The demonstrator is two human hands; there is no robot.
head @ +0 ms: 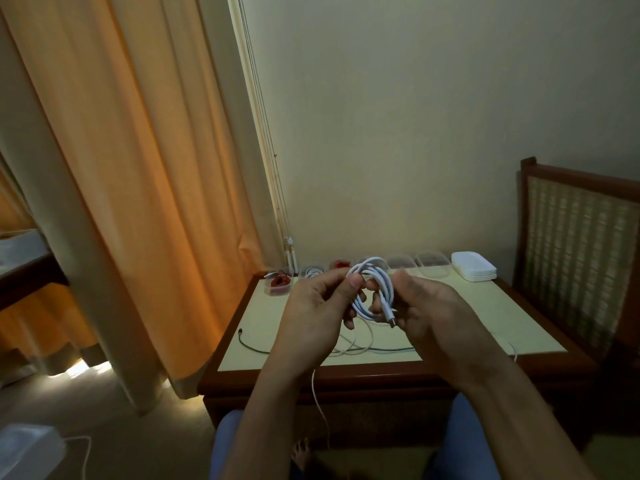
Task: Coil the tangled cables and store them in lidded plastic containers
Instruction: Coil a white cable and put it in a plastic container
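Note:
A white cable (375, 282) hangs in loose loops between my two hands above the small table (450, 306). My left hand (318, 306) pinches the loops near the top with thumb and fingers. My right hand (420, 306) grips the cable's lower part, with its plug end sticking out by the fingers. One white strand trails down over the table's front edge. A dark cable (256, 346) and more white cable (349, 346) lie on the tabletop under my hands.
Along the table's back edge stand several clear plastic containers: two with red cable (278, 282), one with white cable (311, 271), and empty ones (433, 263). A stack of white lids (473, 270) sits at the back right. A wooden chair (575, 244) stands right, curtains left.

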